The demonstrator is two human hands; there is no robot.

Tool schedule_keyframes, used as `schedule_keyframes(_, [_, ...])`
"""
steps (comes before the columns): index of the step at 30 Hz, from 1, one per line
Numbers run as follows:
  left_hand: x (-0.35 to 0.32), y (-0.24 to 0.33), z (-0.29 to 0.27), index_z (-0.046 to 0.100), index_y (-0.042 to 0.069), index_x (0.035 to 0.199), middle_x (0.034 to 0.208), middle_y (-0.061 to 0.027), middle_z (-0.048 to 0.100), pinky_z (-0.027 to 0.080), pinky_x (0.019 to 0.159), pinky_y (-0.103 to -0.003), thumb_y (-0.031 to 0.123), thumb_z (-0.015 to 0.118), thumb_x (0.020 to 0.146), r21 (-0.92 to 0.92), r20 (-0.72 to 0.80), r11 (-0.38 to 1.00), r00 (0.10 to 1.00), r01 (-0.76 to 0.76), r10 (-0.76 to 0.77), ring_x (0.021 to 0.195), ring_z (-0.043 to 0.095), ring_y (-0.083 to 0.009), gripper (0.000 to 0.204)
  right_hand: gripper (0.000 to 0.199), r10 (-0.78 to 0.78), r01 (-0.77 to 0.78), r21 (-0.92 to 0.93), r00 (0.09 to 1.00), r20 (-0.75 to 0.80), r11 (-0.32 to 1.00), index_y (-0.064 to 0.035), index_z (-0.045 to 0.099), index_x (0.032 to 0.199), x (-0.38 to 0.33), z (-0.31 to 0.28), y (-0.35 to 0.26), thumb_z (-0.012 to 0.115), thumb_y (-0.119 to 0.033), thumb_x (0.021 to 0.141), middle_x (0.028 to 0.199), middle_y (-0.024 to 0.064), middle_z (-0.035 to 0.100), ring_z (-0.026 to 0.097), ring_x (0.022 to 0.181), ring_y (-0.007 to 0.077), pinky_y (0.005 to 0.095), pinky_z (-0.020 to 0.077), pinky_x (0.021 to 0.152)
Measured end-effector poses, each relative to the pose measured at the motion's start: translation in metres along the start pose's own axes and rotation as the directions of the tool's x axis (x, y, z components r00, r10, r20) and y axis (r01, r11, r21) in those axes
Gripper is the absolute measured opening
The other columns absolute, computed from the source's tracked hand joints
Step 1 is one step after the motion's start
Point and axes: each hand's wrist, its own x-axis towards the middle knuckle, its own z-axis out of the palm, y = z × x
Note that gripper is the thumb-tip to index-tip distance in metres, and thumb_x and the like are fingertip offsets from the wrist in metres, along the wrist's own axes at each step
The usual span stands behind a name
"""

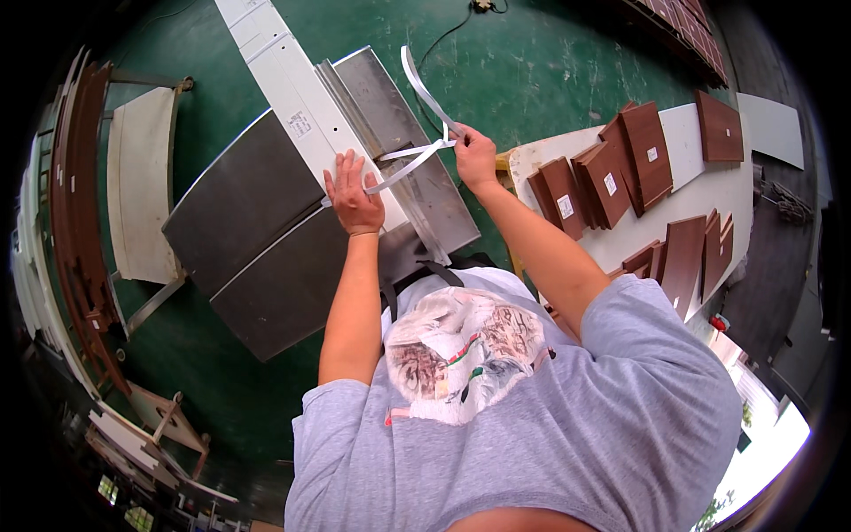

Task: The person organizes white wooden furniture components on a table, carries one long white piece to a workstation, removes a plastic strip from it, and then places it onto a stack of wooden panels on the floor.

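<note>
Long white boards (pixel 297 93) lie lengthwise across a dark-topped table (pixel 239 191), with bands around their far end. My left hand (pixel 356 197) rests on top of the boards near their close end, fingers stretched out and flat. A white plastic strap (pixel 417 82) comes up beside the boards and forms a loop above the metal channel (pixel 350 102). My right hand (pixel 476 158), to the right of the channel, is closed on this strap, and a free length curls up and away from it. The strap's lower course under the boards is hidden.
To the right, a pale table (pixel 550 151) carries stacks of brown panels (pixel 647 155) with white labels. On the left stand a cart with a pale panel (pixel 142 186) and a row of upright brown boards (pixel 75 204). A dark cable (pixel 443 40) lies on the green floor.
</note>
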Motion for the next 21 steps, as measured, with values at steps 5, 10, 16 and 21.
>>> schedule_keyframes(5, [0.001, 0.002, 0.001, 0.066, 0.008, 0.12, 0.14, -0.0111, 0.059, 0.021, 0.121, -0.052, 0.028, 0.048, 0.099, -0.017, 0.007, 1.0, 1.0, 0.002, -0.002, 0.138, 0.047, -0.0323, 0.034, 0.032, -0.246, 0.246, -0.039, 0.969, 0.012, 0.968, -0.0022, 0.07, 0.116, -0.002, 0.023, -0.01, 0.055, 0.005, 0.089, 0.131, 0.0187, 0.064, 0.07, 0.105, 0.0302, 0.0336, 0.0541, 0.091])
schedule_keyframes(10, [-0.001, -0.001, 0.001, 0.065, 0.008, 0.12, 0.14, -0.0111, 0.059, 0.021, 0.121, -0.052, 0.029, 0.047, 0.099, -0.009, 0.002, 1.0, 1.0, 0.006, -0.006, 0.138, 0.047, -0.0322, 0.035, 0.035, -0.363, 0.393, -0.163, 0.913, 0.186, 0.905, -0.0026, 0.07, 0.116, 0.007, 0.004, -0.027, 0.058, 0.006, 0.085, 0.134, 0.0213, 0.06, 0.065, 0.11, 0.0386, 0.0396, 0.054, 0.095])
schedule_keyframes(16, [-0.001, -0.002, 0.001, 0.064, 0.008, 0.121, 0.141, -0.0105, 0.058, 0.021, 0.121, -0.051, 0.03, 0.047, 0.099, -0.022, 0.0, 1.0, 1.0, 0.007, -0.007, 0.138, 0.047, -0.0317, 0.035, 0.029, -0.366, 0.376, -0.223, 0.927, 0.088, 0.899, -0.0009, 0.071, 0.111, -0.004, -0.004, -0.015, 0.058, 0.005, 0.087, 0.119, 0.0192, 0.068, 0.069, 0.1, 0.0366, 0.0379, 0.0561, 0.088])
schedule_keyframes(21, [0.001, -0.001, 0.002, 0.064, 0.01, 0.121, 0.141, -0.0099, 0.058, 0.021, 0.121, -0.051, 0.028, 0.05, 0.098, -0.022, 0.005, 1.0, 1.0, 0.006, -0.006, 0.139, 0.046, -0.0309, 0.033, 0.024, 0.37, -0.367, -0.09, 0.929, 0.007, 0.926, -0.0014, 0.073, 0.109, 0.013, -0.02, 0.028, 0.059, -0.001, 0.09, 0.098, 0.0141, 0.075, 0.072, 0.087, 0.0205, 0.0305, 0.0563, 0.081])
